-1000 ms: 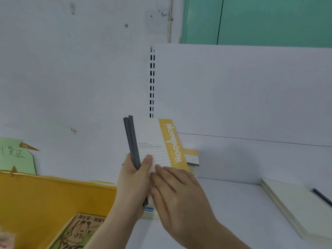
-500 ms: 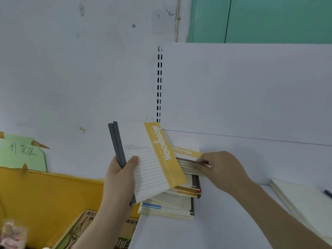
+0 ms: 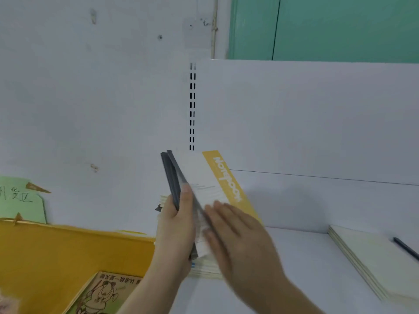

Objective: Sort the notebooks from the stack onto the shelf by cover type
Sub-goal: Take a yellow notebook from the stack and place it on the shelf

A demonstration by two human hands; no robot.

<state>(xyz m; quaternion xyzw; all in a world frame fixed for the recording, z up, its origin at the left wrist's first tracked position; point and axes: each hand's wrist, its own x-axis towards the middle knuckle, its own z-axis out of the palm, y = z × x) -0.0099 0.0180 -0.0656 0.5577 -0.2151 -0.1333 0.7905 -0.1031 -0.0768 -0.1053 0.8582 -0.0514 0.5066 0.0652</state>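
A small bundle of notebooks point(image 3: 199, 200) is gripped upright in the left hand point(image 3: 175, 225), thumb across the front cover, presumably so the covers can be read. The right hand point(image 3: 235, 236) is laid on the yellow-striped cover with straight fingers, apparently to slide it off. Behind them the stack point(image 3: 204, 268) is largely hidden on the white shelf point(image 3: 294, 257). Cream notebooks point(image 3: 371, 257) lie well apart to the right. A yellow bin point(image 3: 68, 252) stands left; white wall and green door lie beyond.

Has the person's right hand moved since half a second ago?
Yes. The right hand came back left from the notebook stack to the yellow-striped notebook.
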